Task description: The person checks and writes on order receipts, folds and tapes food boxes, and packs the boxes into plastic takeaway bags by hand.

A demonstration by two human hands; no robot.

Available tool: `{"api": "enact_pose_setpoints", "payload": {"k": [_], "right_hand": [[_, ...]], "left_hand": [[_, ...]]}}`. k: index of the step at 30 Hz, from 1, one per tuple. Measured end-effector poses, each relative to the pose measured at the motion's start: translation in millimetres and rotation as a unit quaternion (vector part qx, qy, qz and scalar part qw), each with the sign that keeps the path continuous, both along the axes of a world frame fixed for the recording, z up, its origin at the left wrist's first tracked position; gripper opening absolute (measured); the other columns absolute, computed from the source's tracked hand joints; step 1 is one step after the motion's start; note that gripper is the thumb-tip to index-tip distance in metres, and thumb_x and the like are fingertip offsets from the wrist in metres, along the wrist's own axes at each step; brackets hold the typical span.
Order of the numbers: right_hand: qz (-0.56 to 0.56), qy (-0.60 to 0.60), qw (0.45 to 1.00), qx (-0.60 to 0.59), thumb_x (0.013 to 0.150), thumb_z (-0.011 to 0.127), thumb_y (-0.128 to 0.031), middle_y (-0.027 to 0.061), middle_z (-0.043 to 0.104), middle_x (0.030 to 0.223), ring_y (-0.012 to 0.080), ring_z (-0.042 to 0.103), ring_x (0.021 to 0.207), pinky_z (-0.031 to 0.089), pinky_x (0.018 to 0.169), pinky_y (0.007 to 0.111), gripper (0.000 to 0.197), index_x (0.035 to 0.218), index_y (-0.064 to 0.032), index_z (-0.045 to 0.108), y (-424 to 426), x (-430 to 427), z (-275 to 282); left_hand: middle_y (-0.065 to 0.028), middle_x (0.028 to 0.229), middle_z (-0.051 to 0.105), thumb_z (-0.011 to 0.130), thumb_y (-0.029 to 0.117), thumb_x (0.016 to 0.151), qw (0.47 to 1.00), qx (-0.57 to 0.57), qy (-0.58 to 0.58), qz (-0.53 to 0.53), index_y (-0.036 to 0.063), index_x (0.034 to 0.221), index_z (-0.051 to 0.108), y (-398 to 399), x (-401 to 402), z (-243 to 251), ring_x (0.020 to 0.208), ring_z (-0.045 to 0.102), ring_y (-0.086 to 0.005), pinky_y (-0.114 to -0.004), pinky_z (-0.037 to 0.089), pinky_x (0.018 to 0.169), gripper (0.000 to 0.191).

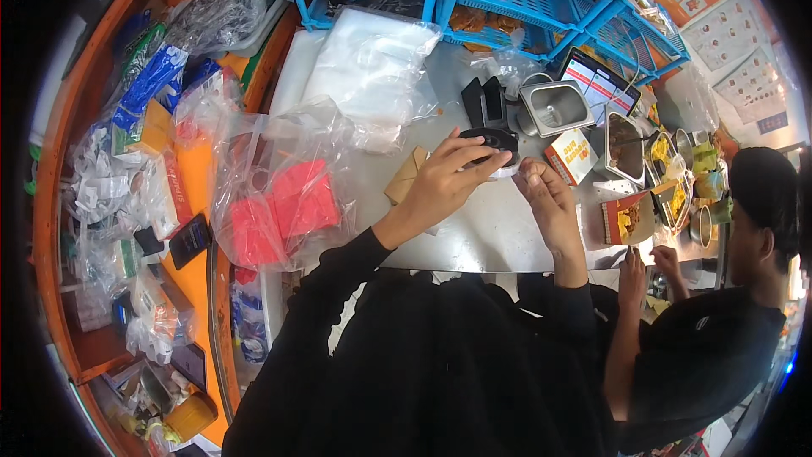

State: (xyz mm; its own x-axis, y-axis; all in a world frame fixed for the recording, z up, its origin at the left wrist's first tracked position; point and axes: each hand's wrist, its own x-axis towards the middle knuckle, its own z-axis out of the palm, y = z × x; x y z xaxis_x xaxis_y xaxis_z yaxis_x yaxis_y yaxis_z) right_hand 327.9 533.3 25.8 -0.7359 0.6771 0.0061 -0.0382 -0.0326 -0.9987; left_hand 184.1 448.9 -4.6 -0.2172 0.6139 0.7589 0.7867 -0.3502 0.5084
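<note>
What looks like a black tape dispenser (pixel 485 105) stands on the steel counter (pixel 495 238), its pale roll edge showing under my fingers. My left hand (pixel 447 171) grips its round near end, fingers spread over the top. Just right of the roll, my right hand (pixel 547 193) has thumb and forefinger pinched together; whether tape is between them cannot be told. A folded brown paper packet (pixel 406 174) lies behind my left wrist. Further left, red boxes (pixel 304 197) sit inside a clear plastic bag (pixel 254 139).
Clear plastic sheets (pixel 368 57) lie at the back, below blue baskets (pixel 520 0). Right of the dispenser are a steel container (pixel 557 108), a printed carton (pixel 573 155), a tablet (pixel 599 86) and a food tray (pixel 628 219). A co-worker (pixel 704 343) stands close at right. An orange shelf (pixel 190 292) holds clutter.
</note>
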Motion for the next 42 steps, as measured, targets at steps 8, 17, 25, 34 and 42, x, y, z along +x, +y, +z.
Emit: {"api": "enact_pose_setpoints", "payload": {"k": [8, 17, 25, 34, 42], "right_hand": [[0.052, 0.108, 0.969, -0.216, 0.080, 0.045, -0.018, 0.0086, 0.048, 0.095, 0.0178, 0.046, 0.093, 0.033, 0.088, 0.029, 0.019, 0.086, -0.0002, 0.046, 35, -19, -26], [-0.117, -0.188, 0.973, -0.068, 0.074, 0.053, -0.024, 0.0088, 0.053, 0.084, 0.0192, 0.051, 0.082, 0.041, 0.070, 0.028, 0.019, 0.076, -0.0049, 0.052, 95, -17, -62], [-0.077, -0.254, 0.895, 0.360, 0.064, 0.061, -0.003, 0.0105, 0.052, 0.079, 0.0168, 0.051, 0.075, 0.040, 0.065, 0.027, 0.010, 0.069, 0.0008, 0.053, 88, 0, -62], [-0.212, -0.021, 0.885, 0.414, 0.061, 0.063, -0.002, 0.0086, 0.052, 0.074, 0.0190, 0.051, 0.070, 0.039, 0.063, 0.027, 0.012, 0.071, -0.0026, 0.055, 91, -83, 14], [-0.296, -0.032, 0.805, 0.513, 0.061, 0.062, 0.001, 0.0090, 0.053, 0.079, 0.0197, 0.051, 0.072, 0.040, 0.063, 0.027, 0.013, 0.072, -0.0023, 0.055, 78, -97, 9]], "left_hand": [[-0.0039, 0.088, 0.052, 0.051, 0.001, 0.064, 0.990, -0.082, 0.023, -0.109, 0.0138, 0.086, 0.060, 51, -52, -10, 0.087, 0.047, -0.0215, -0.035, 0.035, 0.081, 0.027], [-0.0052, 0.090, 0.054, 0.050, 0.004, 0.063, 0.958, -0.199, 0.028, -0.206, 0.0114, 0.080, 0.061, 167, -121, -14, 0.086, 0.050, -0.0212, -0.030, 0.038, 0.076, 0.021], [-0.0048, 0.094, 0.053, 0.052, 0.003, 0.063, 0.901, -0.199, -0.044, -0.383, 0.0094, 0.081, 0.061, 185, -111, 7, 0.088, 0.050, -0.0177, -0.027, 0.037, 0.076, 0.021], [-0.0036, 0.092, 0.053, 0.051, -0.004, 0.063, 0.895, -0.131, -0.123, -0.409, 0.0076, 0.076, 0.061, 168, -110, 35, 0.092, 0.048, -0.0171, -0.028, 0.037, 0.079, 0.019], [-0.0040, 0.091, 0.053, 0.052, -0.005, 0.060, 0.926, -0.090, -0.170, -0.324, 0.0089, 0.076, 0.061, 150, -109, 43, 0.091, 0.048, -0.0183, -0.028, 0.037, 0.078, 0.023]]}}
